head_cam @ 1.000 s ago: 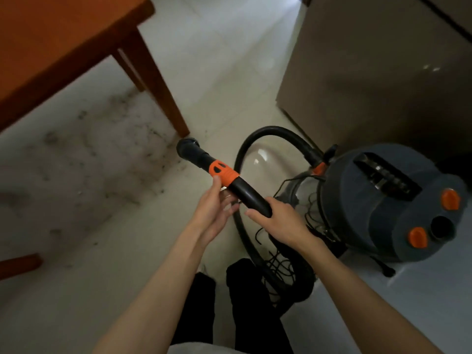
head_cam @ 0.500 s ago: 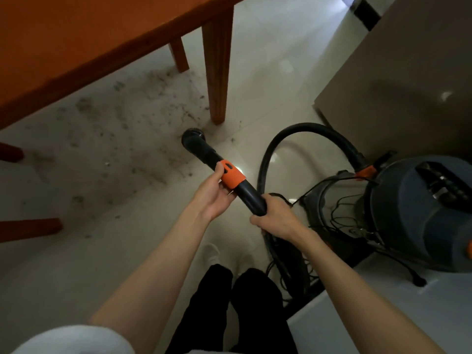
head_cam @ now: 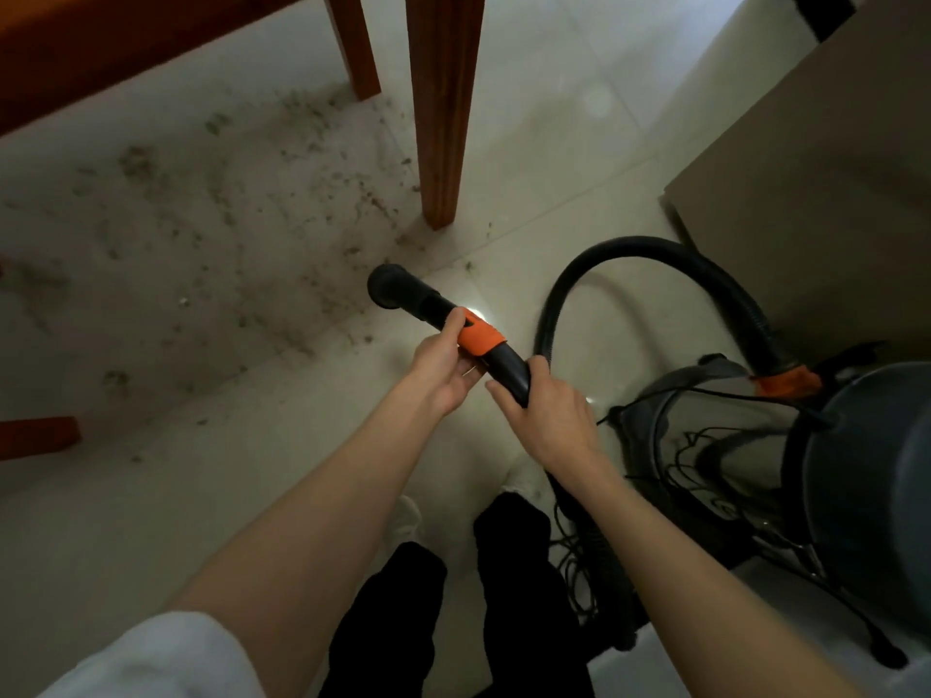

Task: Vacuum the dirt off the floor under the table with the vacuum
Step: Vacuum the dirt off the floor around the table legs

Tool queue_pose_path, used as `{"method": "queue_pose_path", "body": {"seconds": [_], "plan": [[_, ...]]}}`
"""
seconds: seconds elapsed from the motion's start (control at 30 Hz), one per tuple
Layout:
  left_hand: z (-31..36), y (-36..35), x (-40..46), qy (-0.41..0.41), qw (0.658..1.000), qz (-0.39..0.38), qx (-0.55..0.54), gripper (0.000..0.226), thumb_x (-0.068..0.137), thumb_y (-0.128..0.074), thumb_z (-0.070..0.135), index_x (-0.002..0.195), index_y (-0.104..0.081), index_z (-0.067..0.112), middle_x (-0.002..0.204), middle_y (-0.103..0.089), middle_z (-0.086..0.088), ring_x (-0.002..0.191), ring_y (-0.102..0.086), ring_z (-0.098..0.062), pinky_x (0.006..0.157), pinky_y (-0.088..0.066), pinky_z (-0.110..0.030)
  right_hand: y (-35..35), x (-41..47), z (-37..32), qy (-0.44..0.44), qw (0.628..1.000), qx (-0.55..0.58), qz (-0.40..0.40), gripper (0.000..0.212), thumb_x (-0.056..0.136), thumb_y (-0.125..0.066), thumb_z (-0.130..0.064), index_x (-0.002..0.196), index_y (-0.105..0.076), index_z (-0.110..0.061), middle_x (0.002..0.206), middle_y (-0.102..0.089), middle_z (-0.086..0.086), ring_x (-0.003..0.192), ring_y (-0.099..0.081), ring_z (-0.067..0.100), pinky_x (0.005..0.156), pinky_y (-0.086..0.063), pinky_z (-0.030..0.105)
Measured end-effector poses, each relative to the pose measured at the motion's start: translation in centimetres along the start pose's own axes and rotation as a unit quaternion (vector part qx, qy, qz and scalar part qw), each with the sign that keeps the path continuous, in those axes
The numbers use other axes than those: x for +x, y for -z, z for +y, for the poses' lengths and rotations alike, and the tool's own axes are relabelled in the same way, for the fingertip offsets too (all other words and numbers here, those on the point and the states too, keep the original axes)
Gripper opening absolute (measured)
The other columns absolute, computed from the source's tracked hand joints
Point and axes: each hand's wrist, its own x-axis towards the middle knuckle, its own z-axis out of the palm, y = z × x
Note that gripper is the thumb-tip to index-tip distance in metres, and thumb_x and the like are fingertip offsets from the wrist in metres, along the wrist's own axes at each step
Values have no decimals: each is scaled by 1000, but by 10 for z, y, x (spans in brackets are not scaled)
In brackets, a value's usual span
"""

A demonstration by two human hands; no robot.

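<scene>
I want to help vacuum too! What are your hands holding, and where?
Both hold the black vacuum hose handle: left hand at its orange collar, right hand just behind.

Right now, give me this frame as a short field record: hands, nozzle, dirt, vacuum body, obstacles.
left hand: gripping the hose handle at its orange collar
right hand: gripping the hose handle just behind the collar
nozzle: open black end, pointing toward the dirt, at the near edge of the patch; floor contact unclear
dirt: dark specks spread over the pale floor under the table
vacuum body: grey canister to the person's right, hose arching up from it
obstacles: wooden table leg just beyond the nozzle
</scene>
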Motion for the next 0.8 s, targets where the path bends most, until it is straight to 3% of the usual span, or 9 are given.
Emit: {"method": "queue_pose_path", "body": {"seconds": [0.1, 0.2, 0.33, 0.47, 0.53, 0.63, 0.8], "plan": [[-5, -26, 55, -10, 1000, -19, 3, 32, 97, -49, 34, 113, -52, 6, 105, -64, -15, 87, -64, -22, 63, -51, -29, -8, 57, 31, -16, 999, 19, -20, 46, 92, -47, -54, 115, -46, -14, 92, -59, 6, 82, -59, 28, 65, -41, 33], [-12, -51, 121, -27, 998, -58, 28, 22, 99, -44, 31, 100, -55, 11, 97, -64, -10, 84, -63, -19, 64, -50, -28, -28, 125, 67, -49, 993, 107, -25, 43, 89, -52, -55, 104, -50, -15, 90, -64, 10, 75, -63, 29, 65, -53, 38], [-32, -59, 218, -29, 996, -80, 7, 21, 100, -45, 24, 110, -53, 8, 96, -62, -9, 83, -62, -19, 64, -51, -29, -67, 202, 103, -79, 984, 151, -40, 40, 90, -54, -49, 99, -54, -11, 83, -63, 13, 55, -62, 23, 46, -49, 30], [-47, -58, 298, -19, 995, -92, -31, 13, 98, -47, 17, 92, -54, 8, 92, -61, -11, 81, -61, -20, 68, -53, -30, -113, 251, 132, -90, 983, 153, -44, 39, 92, -52, -47, 95, -56, -8, 71, -61, 10, 46, -60, 21, 43, -48, 28], [-56, -63, 331, -31, 994, -98, -22, 17, 98, -47, 16, 85, -54, 10, 85, -60, -9, 76, -60, -18, 60, -55, -26, -127, 271, 145, -102, 981, 161, -45, 38, 93, -52, -43, 95, -58, -6, 65, -60, 7, 47, -59, 19, 44, -47, 26], [-66, -75, 372, -56, 992, -112, -27, 18, 98, -49, 15, 82, -53, 8, 80, -59, -9, 72, -60, -18, 57, -55, -25, -136, 300, 161, -121, 968, 213, -51, 39, 94, -54, -39, 94, -59, -1, 65, -63, 9, 52, -63, 22, 56, -56, 33], [-66, -87, 416, -107, 984, -136, -50, 20, 96, -53, 13, 77, -54, 4, 71, -59, -9, 69, -59, -21, 63, -53, -29, -147, 332, 169, -103, 957, 267, -41, 38, 95, -53, -38, 92, -53, 0, 61, -56, 11, 32, -53, 12, 36, -46, 22]]}}
